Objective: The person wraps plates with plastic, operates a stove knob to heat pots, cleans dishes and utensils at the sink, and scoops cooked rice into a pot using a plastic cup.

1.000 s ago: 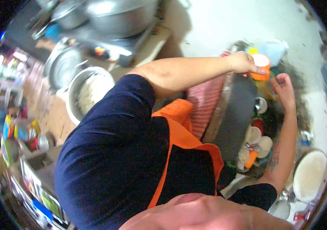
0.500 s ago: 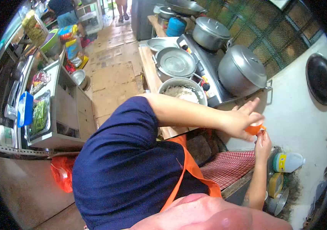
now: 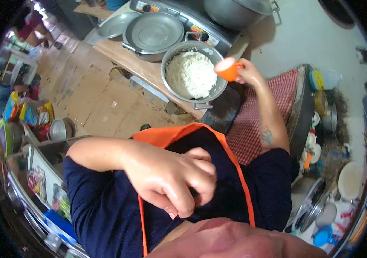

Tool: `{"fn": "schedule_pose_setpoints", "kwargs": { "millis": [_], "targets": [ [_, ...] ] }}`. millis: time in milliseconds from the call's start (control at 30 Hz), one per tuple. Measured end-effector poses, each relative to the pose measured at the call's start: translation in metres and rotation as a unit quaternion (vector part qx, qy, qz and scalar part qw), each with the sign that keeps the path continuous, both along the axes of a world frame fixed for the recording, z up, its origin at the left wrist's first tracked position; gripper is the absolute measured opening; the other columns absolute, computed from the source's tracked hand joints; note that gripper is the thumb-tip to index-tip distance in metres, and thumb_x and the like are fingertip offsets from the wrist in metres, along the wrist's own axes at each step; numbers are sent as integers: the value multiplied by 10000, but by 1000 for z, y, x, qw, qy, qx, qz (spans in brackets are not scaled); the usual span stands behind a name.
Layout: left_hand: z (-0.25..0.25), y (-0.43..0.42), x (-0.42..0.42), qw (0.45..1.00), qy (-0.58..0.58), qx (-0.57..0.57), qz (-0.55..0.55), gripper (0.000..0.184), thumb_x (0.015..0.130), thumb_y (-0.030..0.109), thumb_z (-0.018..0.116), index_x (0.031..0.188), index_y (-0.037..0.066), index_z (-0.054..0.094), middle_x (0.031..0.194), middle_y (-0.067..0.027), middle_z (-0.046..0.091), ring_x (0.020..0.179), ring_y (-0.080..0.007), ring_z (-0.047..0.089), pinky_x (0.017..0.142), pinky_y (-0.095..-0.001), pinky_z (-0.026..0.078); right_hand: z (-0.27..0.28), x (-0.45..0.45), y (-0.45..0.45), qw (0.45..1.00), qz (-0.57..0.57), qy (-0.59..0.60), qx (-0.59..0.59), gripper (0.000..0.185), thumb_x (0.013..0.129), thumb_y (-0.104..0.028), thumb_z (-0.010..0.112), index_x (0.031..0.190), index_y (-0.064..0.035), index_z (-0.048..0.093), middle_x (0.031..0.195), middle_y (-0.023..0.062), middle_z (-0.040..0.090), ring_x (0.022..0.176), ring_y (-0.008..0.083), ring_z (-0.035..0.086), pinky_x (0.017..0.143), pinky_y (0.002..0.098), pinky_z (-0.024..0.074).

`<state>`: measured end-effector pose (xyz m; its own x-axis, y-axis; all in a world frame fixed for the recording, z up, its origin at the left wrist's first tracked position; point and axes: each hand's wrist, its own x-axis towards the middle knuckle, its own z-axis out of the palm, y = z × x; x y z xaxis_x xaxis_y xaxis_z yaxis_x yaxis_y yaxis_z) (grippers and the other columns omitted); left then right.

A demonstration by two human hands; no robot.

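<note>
My right hand (image 3: 250,73) grips an orange cup (image 3: 228,74) with something white inside. The cup is at the right rim of a metal pot (image 3: 172,92); whether it touches the rim I cannot tell. White, crumbly food (image 3: 192,75) that looks like rice fills much of the pot. In front of my chest, my left hand (image 3: 177,178) is closed, fingers curled, its fingertips pinching the neckline of my dark blue shirt (image 3: 102,202). An orange apron (image 3: 170,134) hangs over the shirt.
Beside the pot stand a lidded pan (image 3: 154,32) and a shallow metal dish (image 3: 117,26). Behind them is a stove (image 3: 183,19) bearing a large pot (image 3: 235,13). A red checked cloth (image 3: 256,116) lies at right. Cardboard (image 3: 102,96) covers the floor; another person (image 3: 33,28) is far left.
My left hand has left the orange cup and moved to my shirt neckline. My right hand has brought the cup to the pot. The view has shifted, showing more of my chest.
</note>
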<state>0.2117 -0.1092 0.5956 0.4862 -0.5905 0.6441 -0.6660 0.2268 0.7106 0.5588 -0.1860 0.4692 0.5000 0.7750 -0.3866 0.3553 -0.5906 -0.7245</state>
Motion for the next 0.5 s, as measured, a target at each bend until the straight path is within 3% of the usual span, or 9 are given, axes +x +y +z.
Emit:
{"fn": "schedule_pose_setpoints", "kwargs": {
  "millis": [100,167,200,267,333,400,433,467,500],
  "targets": [
    [-1,41,-40,993,46,-65,90,87,789,172,520,754,98,487,712,-10,482,690,-216,459,688,-362,239,-26,-61,36,990,-43,134,7,189,798,-211,494,887,-50,454,761,72,538,613,128,555,502,217,446],
    [-4,61,-59,980,33,-129,145,70,796,154,507,775,93,481,750,-17,522,679,-213,491,663,-342,252,-48,-76,52,960,-99,261,-31,281,795,-312,534,942,-90,444,838,60,519,669,189,568,558,274,469],
    [-3,70,-68,976,30,-146,156,66,799,149,500,776,91,479,754,-21,533,673,-212,500,656,-338,257,-62,-77,57,958,-104,265,-33,281,795,-312,534,942,-90,444,838,60,519,669,189,568,558,274,469],
    [-10,74,-77,961,70,-238,120,83,796,153,503,764,83,473,774,-33,554,679,-212,521,634,-341,258,-90,-77,59,945,-197,254,-55,297,787,-337,549,952,-115,441,827,39,502,669,222,561,576,304,466],
    [-18,78,-80,951,93,-287,72,108,809,166,491,744,81,475,765,-44,552,677,-228,525,624,-336,252,-109,-78,62,952,-211,212,-61,275,784,-332,547,913,-111,444,801,31,483,630,215,542,575,312,451],
    [-21,84,-82,955,82,-281,41,126,816,175,485,733,80,478,761,-53,549,684,-239,525,630,-333,255,-140,-69,60,982,-153,95,-53,293,784,-376,527,663,-124,437,564,-10,422,507,158,499,469,248,415],
    [-23,88,-83,959,69,-274,20,146,824,184,478,722,80,482,758,-63,547,692,-251,525,636,-331,258,-150,-63,59,984,-133,78,-84,242,746,-314,571,790,-77,540,689,15,529,552,173,501,519,302,411],
    [-23,90,-85,962,68,-264,-9,191,845,191,444,704,69,484,734,-88,530,709,-268,523,629,-340,272,-146,-64,64,984,-133,75,-86,242,746,-314,571,790,-77,540,689,15,529,552,173,501,519,302,411],
    [-21,92,-86,963,55,-261,-30,198,850,187,433,707,60,485,719,-95,519,717,-268,523,623,-349,279,-138,-73,71,989,-80,-76,-103,220,716,-286,587,731,-69,553,658,34,539,536,201,507,514,315,412]
  ]
}}
